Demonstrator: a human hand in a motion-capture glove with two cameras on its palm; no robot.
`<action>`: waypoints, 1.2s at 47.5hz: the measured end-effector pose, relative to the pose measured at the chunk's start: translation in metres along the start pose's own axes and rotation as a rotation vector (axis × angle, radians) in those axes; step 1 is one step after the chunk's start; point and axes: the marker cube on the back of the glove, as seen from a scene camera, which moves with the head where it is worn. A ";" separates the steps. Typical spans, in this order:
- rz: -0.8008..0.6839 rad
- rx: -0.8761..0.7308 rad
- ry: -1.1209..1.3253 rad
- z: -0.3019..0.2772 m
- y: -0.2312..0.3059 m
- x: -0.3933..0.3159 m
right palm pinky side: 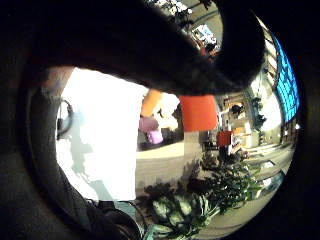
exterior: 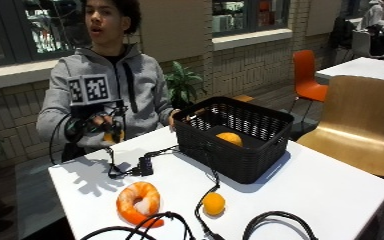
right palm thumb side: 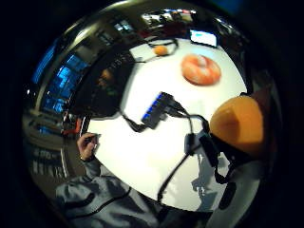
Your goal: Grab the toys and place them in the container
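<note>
Here's the white table [exterior: 325, 190], and sitting toward its one o'clock corner the black woven basket [exterior: 235, 145] — that's the container, with one orange ball [exterior: 229, 138] already resting on its floor. Down at six o'clock on the table lies the shrimp toy [exterior: 139, 201], curled into a ring, and just beside it at its three o'clock a small orange ball [exterior: 213, 203], loose among the black cables [exterior: 179, 230].

Now the gloved right hand [exterior: 97, 129] — it's raised off the table at nine o'clock of the basket, well apart from it, fingers curled round an orange toy [exterior: 110, 136]. The thumb-side palm view shows that rounded orange shape [right palm thumb side: 237, 124] right against the palm, though which toy exactly it is, hard to say from here.

So the step in hand looks like the carry: one toy lifted, not yet delivered. The next move calls for swinging it across toward three o'clock, over the near rim of the basket, and letting go above the open interior — then two toys remain on the table to collect
</note>
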 end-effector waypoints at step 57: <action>-0.449 -0.103 -0.122 -0.049 -0.150 -0.258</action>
